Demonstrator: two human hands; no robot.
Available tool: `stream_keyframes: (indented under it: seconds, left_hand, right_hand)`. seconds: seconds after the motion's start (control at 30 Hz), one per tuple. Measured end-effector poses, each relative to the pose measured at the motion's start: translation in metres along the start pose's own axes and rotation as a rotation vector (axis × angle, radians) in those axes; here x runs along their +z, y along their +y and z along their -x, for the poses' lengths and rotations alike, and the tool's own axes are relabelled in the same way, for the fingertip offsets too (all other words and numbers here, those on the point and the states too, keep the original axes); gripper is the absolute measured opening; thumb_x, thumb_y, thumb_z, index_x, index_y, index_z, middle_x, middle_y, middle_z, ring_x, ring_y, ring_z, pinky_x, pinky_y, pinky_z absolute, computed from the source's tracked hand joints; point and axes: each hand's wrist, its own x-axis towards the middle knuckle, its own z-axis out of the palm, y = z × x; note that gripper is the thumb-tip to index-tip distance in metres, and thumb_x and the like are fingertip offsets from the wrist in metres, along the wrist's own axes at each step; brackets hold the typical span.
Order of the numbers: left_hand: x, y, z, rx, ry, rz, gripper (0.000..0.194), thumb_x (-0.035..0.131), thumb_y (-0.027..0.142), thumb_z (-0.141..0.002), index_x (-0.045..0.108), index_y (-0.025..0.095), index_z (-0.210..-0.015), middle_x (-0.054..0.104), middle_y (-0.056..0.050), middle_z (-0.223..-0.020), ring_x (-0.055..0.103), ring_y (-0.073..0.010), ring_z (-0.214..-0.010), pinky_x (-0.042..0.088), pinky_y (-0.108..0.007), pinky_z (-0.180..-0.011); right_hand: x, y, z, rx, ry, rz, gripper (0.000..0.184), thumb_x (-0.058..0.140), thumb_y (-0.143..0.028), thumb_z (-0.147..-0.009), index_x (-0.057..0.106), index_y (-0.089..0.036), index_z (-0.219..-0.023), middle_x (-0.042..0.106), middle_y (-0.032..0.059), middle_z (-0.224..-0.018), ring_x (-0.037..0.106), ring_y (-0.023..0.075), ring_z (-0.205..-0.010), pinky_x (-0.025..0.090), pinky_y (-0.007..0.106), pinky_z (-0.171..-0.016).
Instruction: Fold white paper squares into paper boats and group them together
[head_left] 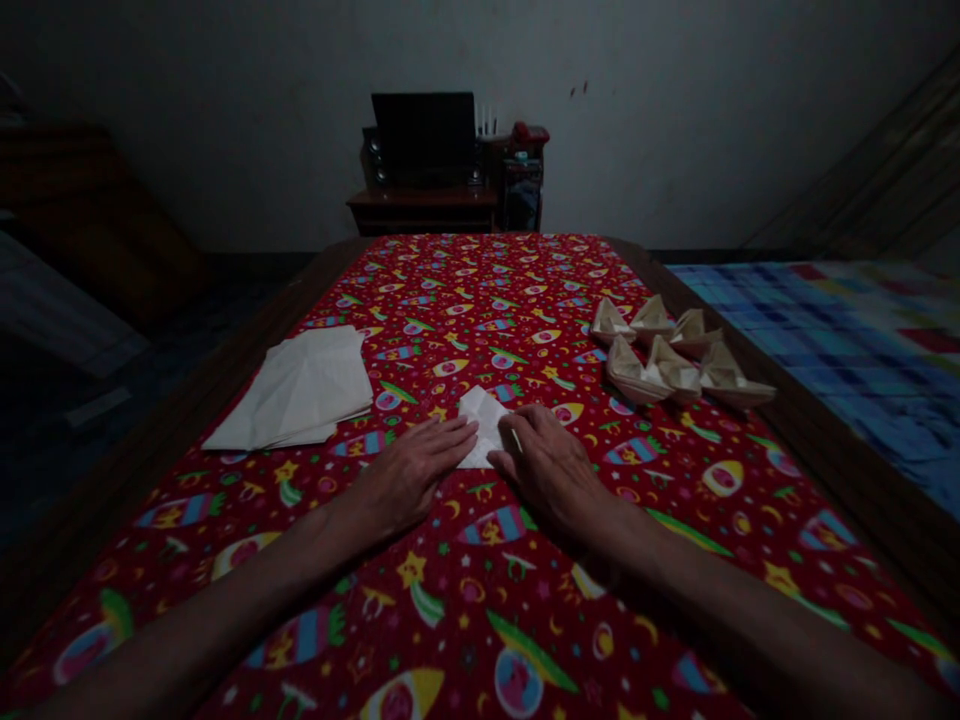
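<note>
Between my hands a small folded piece of white paper (482, 418) lies on the red patterned cloth (480, 590). My left hand (412, 467) rests on the paper's left side with its fingers stretched out flat. At the right edge of the paper is my right hand (551, 462), its fingers curled and thumb and forefinger closed on the edge. To the left sits a fanned stack of pale paper sheets (304, 385) with crease marks. Several folded paper boats (651, 370), arranged in two rows, stand on the right.
A dark screen (425, 138) with speakers stands on a wooden desk (424, 205) beyond the table's far end. A red telephone (529, 135) is beside it. On the right lies a blue checked cloth (810, 350). The table's wooden edge (247, 345) borders the red cloth.
</note>
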Motion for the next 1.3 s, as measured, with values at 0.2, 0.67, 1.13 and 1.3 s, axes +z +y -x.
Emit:
stream_keyframes:
  seconds: [0.2, 0.67, 1.13, 1.3]
  left_hand:
    - [0.001, 0.0, -0.001, -0.009, 0.004, 0.0, 0.052, 0.037, 0.002, -0.084, 0.043, 0.017, -0.134, 0.048, -0.008, -0.137, 0.039, -0.0184, -0.131, 0.034, -0.044, -0.108]
    - [0.003, 0.0, 0.0, -0.003, 0.036, 0.028, 0.054, 0.037, 0.004, -0.085, 0.039, 0.021, -0.137, 0.048, -0.006, -0.137, 0.039, -0.0181, -0.13, 0.034, -0.045, -0.108]
    - [0.004, 0.0, 0.001, -0.005, 0.012, 0.004, 0.057, 0.037, 0.0, -0.082, 0.04, 0.019, -0.136, 0.046, -0.007, -0.139, 0.036, -0.0181, -0.132, 0.033, -0.045, -0.108]
    - [0.004, 0.0, 0.001, -0.001, 0.016, -0.004, 0.057, 0.036, 0.001, -0.083, 0.039, 0.02, -0.136, 0.046, -0.007, -0.139, 0.037, -0.0182, -0.132, 0.033, -0.045, -0.108]
  right_hand:
    - [0.001, 0.002, -0.001, 0.05, -0.015, 0.04, 0.025, 0.049, -0.042, -0.088, 0.051, -0.017, -0.091, 0.056, 0.0068, -0.088, 0.051, 0.0169, -0.074, 0.035, 0.027, -0.062]
    - [-0.005, -0.001, -0.007, 0.188, -0.105, -0.06, 0.023, 0.046, -0.039, -0.09, 0.056, -0.018, -0.09, 0.063, 0.0028, -0.081, 0.054, 0.0143, -0.069, 0.03, 0.024, -0.059]
    - [0.001, -0.006, -0.012, 0.273, -0.077, 0.029, 0.022, 0.048, -0.036, -0.089, 0.061, -0.019, -0.082, 0.065, 0.0024, -0.074, 0.057, 0.0151, -0.066, 0.026, 0.026, -0.054]
    - [-0.002, -0.007, -0.013, 0.276, -0.082, 0.05, 0.022, 0.049, -0.035, -0.088, 0.061, -0.019, -0.08, 0.066, 0.0034, -0.074, 0.058, 0.0156, -0.065, 0.028, 0.026, -0.053]
